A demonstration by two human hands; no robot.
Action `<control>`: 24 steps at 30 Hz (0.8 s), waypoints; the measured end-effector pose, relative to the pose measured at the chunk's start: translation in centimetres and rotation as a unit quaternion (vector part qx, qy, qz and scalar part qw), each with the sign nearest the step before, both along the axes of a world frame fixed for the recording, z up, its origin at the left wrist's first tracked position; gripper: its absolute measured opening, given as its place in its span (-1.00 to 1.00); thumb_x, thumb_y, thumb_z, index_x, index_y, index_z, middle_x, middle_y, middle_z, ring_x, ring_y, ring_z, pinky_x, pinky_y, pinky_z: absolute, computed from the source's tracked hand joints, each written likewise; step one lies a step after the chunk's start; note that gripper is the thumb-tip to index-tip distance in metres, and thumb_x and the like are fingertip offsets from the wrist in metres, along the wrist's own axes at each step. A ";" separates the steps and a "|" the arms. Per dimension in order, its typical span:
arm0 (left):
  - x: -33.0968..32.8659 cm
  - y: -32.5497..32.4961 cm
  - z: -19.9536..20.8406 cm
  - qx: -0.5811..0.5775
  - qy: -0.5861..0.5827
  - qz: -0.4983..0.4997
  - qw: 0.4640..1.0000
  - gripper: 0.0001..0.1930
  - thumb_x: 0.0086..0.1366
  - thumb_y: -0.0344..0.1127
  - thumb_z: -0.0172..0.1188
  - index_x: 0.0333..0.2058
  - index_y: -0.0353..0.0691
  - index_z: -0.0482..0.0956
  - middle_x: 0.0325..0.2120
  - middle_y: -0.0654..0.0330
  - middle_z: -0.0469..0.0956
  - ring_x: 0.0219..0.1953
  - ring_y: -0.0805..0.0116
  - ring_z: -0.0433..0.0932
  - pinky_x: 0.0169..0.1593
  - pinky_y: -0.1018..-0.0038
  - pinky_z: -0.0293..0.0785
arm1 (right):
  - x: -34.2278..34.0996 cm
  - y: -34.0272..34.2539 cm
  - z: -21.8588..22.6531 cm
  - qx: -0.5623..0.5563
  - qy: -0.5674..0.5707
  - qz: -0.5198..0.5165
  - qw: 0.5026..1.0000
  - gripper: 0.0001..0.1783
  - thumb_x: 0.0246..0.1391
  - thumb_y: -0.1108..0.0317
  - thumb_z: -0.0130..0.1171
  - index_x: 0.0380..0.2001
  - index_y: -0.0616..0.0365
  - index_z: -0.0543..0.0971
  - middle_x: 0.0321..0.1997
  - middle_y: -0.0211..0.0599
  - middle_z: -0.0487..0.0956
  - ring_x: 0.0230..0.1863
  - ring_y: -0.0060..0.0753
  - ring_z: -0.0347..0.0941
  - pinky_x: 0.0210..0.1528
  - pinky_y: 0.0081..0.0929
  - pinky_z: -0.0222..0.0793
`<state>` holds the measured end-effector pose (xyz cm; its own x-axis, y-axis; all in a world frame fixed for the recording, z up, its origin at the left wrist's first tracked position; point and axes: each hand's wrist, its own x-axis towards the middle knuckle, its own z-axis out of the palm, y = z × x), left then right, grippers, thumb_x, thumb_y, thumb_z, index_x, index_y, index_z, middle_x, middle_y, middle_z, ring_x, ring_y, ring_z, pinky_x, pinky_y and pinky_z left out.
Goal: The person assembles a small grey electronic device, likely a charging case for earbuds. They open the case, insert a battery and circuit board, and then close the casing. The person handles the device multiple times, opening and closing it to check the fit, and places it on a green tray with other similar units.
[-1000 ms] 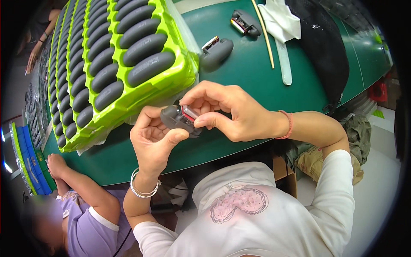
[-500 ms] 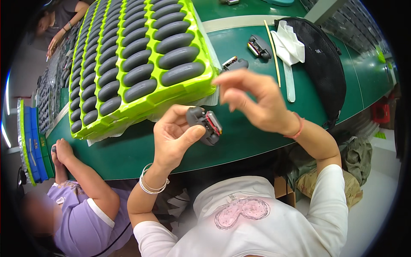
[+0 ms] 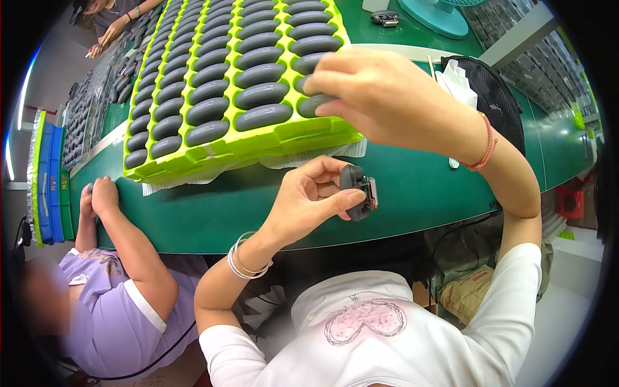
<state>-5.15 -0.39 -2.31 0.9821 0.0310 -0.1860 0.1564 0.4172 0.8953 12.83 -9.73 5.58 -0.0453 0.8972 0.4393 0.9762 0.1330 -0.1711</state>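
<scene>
My left hand pinches a dark grey rounded device above the near table edge. Its opened side faces right and shows a silvery part with a reddish edge. Reaching over the near right corner of a lime-green tray, my right hand has its fingers and thumb closed round a smooth dark grey oval piece in the tray. The hand covers part of that piece. Rows of matching oval pieces fill the tray's slots.
The tray lies on a green table. To the right are a white cloth and a black mesh bag. Farther off stand another device and a turquoise fan base. A co-worker in purple sits at left.
My right hand has moved up and left from beside the device to the tray's corner piece. My left hand has turned the device so its opened side faces right. The view has shifted.
</scene>
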 end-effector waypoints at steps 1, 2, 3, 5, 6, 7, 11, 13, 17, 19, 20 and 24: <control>-0.1 0.0 0.1 -0.005 -0.002 -0.002 1.000 -0.63 0.19 -0.36 0.33 -0.10 -0.39 0.44 -0.22 0.14 0.57 -0.22 0.43 0.61 -0.30 0.57 0.59 | -0.4 0.0 -0.2 -0.012 -0.027 -0.006 1.000 -0.84 -0.06 0.40 0.26 -0.40 0.22 0.53 -0.37 -0.19 0.52 -0.25 -0.15 0.52 -0.27 -0.29 0.47; -0.1 0.0 0.2 -0.010 -0.004 -0.005 1.000 -0.63 0.19 -0.36 0.33 -0.10 -0.39 0.45 -0.22 0.13 0.57 -0.21 0.43 0.61 -0.30 0.57 0.59 | -0.8 0.0 -0.5 -0.023 -0.054 -0.011 0.998 -0.84 -0.07 0.40 0.25 -0.40 0.23 0.54 -0.36 -0.19 0.52 -0.23 -0.16 0.52 -0.26 -0.29 0.48; -0.2 -0.1 0.2 -0.015 -0.005 -0.006 1.000 -0.63 0.19 -0.36 0.33 -0.10 -0.39 0.45 -0.22 0.13 0.57 -0.21 0.43 0.61 -0.29 0.58 0.59 | -1.2 -0.1 -0.8 -0.034 -0.080 -0.015 0.996 -0.84 -0.07 0.40 0.25 -0.41 0.23 0.54 -0.36 -0.19 0.52 -0.21 -0.17 0.51 -0.25 -0.30 0.49; -0.3 -0.1 0.2 -0.012 -0.008 -0.007 1.000 -0.63 0.19 -0.34 0.34 -0.10 -0.39 0.45 -0.22 0.13 0.57 -0.22 0.43 0.61 -0.29 0.58 0.59 | -1.2 0.1 -1.4 -0.048 -0.071 -0.020 0.996 -0.77 -0.03 0.39 0.26 -0.30 0.25 0.52 -0.25 -0.22 0.47 -0.20 -0.16 0.44 -0.18 -0.33 0.39; -0.3 0.0 0.2 -0.010 -0.010 -0.009 1.000 -0.62 0.19 -0.33 0.34 -0.10 -0.39 0.45 -0.23 0.13 0.57 -0.22 0.43 0.61 -0.29 0.58 0.58 | -0.8 0.4 -1.5 -0.038 -0.059 -0.011 0.997 -0.77 -0.03 0.39 0.26 -0.29 0.25 0.53 -0.25 -0.22 0.47 -0.20 -0.16 0.44 -0.17 -0.33 0.38; -0.3 0.0 0.2 -0.007 -0.009 -0.013 1.000 -0.62 0.19 -0.33 0.34 -0.10 -0.39 0.45 -0.23 0.13 0.58 -0.23 0.43 0.61 -0.30 0.58 0.58 | -0.5 0.6 -1.5 -0.029 -0.047 -0.003 0.998 -0.78 -0.02 0.39 0.25 -0.29 0.25 0.54 -0.25 -0.21 0.46 -0.19 -0.15 0.43 -0.16 -0.33 0.38; -0.3 0.0 0.2 -0.004 -0.007 -0.018 1.000 -0.62 0.20 -0.31 0.33 -0.11 -0.39 0.45 -0.26 0.13 0.59 -0.25 0.45 0.61 -0.32 0.58 0.56 | -0.3 0.7 -0.9 -0.063 -0.012 -0.023 0.998 -0.83 -0.01 0.38 0.21 -0.38 0.27 0.55 -0.28 -0.16 0.48 -0.20 -0.15 0.47 -0.11 -0.32 0.42; -0.3 0.0 0.1 -0.005 -0.004 -0.019 1.000 -0.62 0.19 -0.33 0.33 -0.10 -0.41 0.44 -0.25 0.12 0.58 -0.24 0.42 0.61 -0.33 0.57 0.57 | -0.3 0.5 -1.0 -0.057 -0.003 -0.022 0.998 -0.83 -0.01 0.39 0.20 -0.37 0.27 0.55 -0.28 -0.15 0.48 -0.20 -0.13 0.47 -0.14 -0.29 0.41; -0.2 0.1 0.1 -0.002 0.003 -0.023 1.000 -0.60 0.18 -0.37 0.34 -0.07 -0.43 0.43 -0.23 0.09 0.56 -0.22 0.36 0.60 -0.34 0.54 0.60 | -1.0 -0.1 -0.8 -0.066 -0.007 -0.020 0.998 -0.84 -0.04 0.43 0.20 -0.36 0.27 0.55 -0.31 -0.15 0.51 -0.21 -0.11 0.48 -0.15 -0.26 0.40; -0.2 0.1 0.1 -0.005 0.003 -0.023 1.000 -0.60 0.18 -0.37 0.34 -0.08 -0.43 0.43 -0.23 0.09 0.56 -0.22 0.36 0.61 -0.34 0.54 0.60 | -1.1 -0.1 -0.6 -0.083 0.010 -0.027 0.996 -0.84 -0.06 0.45 0.20 -0.35 0.27 0.55 -0.33 -0.15 0.52 -0.23 -0.09 0.50 -0.17 -0.24 0.40; -0.2 0.2 0.0 -0.004 0.005 -0.023 1.000 -0.60 0.18 -0.37 0.34 -0.08 -0.43 0.43 -0.23 0.09 0.56 -0.22 0.36 0.61 -0.34 0.54 0.60 | -1.0 0.1 -0.8 -0.067 0.011 -0.019 0.997 -0.83 -0.07 0.46 0.21 -0.35 0.26 0.56 -0.35 -0.15 0.53 -0.24 -0.08 0.50 -0.18 -0.24 0.40; 0.1 -0.2 0.2 0.004 -0.005 -0.017 1.000 -0.64 0.20 -0.32 0.33 -0.12 -0.40 0.45 -0.28 0.13 0.60 -0.27 0.45 0.61 -0.36 0.60 0.55 | -0.3 0.6 -1.1 -0.028 0.039 -0.015 0.999 -0.81 -0.07 0.45 0.23 -0.32 0.23 0.57 -0.39 -0.14 0.54 -0.29 -0.06 0.51 -0.24 -0.21 0.41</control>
